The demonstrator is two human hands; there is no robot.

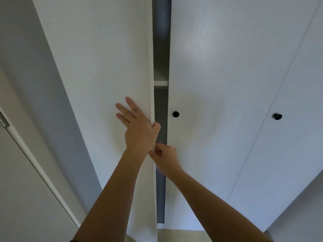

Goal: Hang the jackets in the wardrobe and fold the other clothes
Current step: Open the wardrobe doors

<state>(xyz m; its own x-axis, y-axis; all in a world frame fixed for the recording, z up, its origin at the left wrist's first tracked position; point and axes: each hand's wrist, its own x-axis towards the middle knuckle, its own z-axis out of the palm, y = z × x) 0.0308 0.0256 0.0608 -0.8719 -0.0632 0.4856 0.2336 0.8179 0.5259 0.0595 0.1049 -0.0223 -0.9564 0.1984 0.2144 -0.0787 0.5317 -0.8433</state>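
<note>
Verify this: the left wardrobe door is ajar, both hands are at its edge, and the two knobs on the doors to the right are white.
One thing is wrong: the inner knob and the outer knob are black, not white, as the head view shows. The left door is ajar, with the left hand and right hand at its edge.

A grey wall (pixel 26 49) stands left, a white room door (pixel 17 198) beside it, pale floor (pixel 183 235) below.

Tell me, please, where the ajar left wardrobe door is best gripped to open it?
Grip the left door by its free edge, coming from the gap side: it stands clear of the neighbouring door, and no knob shows on its face. The left hand holds there.
</note>
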